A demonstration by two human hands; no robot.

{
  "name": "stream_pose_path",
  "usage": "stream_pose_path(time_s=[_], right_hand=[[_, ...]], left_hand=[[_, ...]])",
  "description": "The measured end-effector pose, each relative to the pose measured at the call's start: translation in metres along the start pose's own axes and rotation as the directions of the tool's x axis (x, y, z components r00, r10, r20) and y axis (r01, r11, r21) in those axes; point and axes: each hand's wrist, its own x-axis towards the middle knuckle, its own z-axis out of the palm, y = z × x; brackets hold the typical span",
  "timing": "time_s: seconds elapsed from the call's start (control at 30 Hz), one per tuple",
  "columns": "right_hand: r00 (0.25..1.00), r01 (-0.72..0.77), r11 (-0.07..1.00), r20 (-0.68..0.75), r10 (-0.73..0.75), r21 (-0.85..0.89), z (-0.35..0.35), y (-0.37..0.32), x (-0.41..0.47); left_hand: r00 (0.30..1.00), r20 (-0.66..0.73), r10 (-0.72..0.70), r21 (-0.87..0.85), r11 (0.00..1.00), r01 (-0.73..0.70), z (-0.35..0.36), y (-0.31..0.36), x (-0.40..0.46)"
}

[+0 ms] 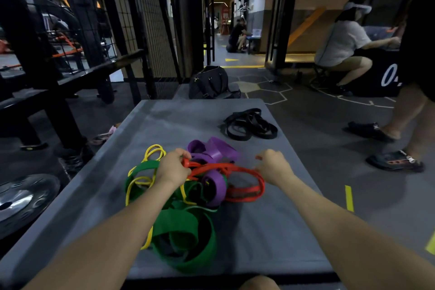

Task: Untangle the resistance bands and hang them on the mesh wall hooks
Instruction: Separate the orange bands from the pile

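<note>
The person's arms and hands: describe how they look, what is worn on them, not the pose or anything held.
Both arms are bare from the bottom edge of the frame to the fingers: no sleeves show. The left hand and right hand wear no gloves. No watch, bracelet or wrist strap shows on either wrist, and no rings are visible, though the fingers are partly hidden and slightly blurred.

— What sort of place is this?

— A gym. A grey padded platform (211, 120) sits in the middle, with tangled resistance bands (188, 195) on it.

— What else shows it?

— Left of the platform lie a metal weight plate (21, 200) and black benches (77, 77). Beyond its far left corner rises a mesh wall (146, 19); a black duffel bag (209, 82) sits just behind the platform, on hexagon-marked flooring (266, 92).
</note>
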Motion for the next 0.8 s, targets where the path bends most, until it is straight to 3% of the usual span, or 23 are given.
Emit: stream_pose_path(time_s=[0.2,0.3,0.5,0.6,0.8], right_hand=[[0.968,0.239,0.967,0.062,-0.245,0.083,0.021,-0.046,0.012],[0.949,0.272,0.954,0.128,-0.287,0.127,0.036,-0.061,0.017],[0.922,0.244,0.969,0.301,-0.245,0.040,0.049,-0.069,0.023],[0.929,0.263,0.964,0.256,-0.266,0.047,0.046,-0.068,0.022],[0.986,0.169,0.914,-0.066,-0.155,0.369,0.018,-0.061,0.018]], left_hand=[[0.999,0.010,0.030,-0.051,0.998,-0.030,0.001,-0.008,0.002],[0.999,0.028,0.021,-0.101,0.995,-0.018,0.002,-0.012,0.003],[0.998,0.057,0.018,-0.131,0.991,-0.010,-0.001,-0.022,0.005],[0.999,0.047,0.017,-0.130,0.991,-0.011,0.000,-0.023,0.006],[1.000,0.026,0.002,-0.111,0.994,0.001,-0.002,-0.018,0.006]])
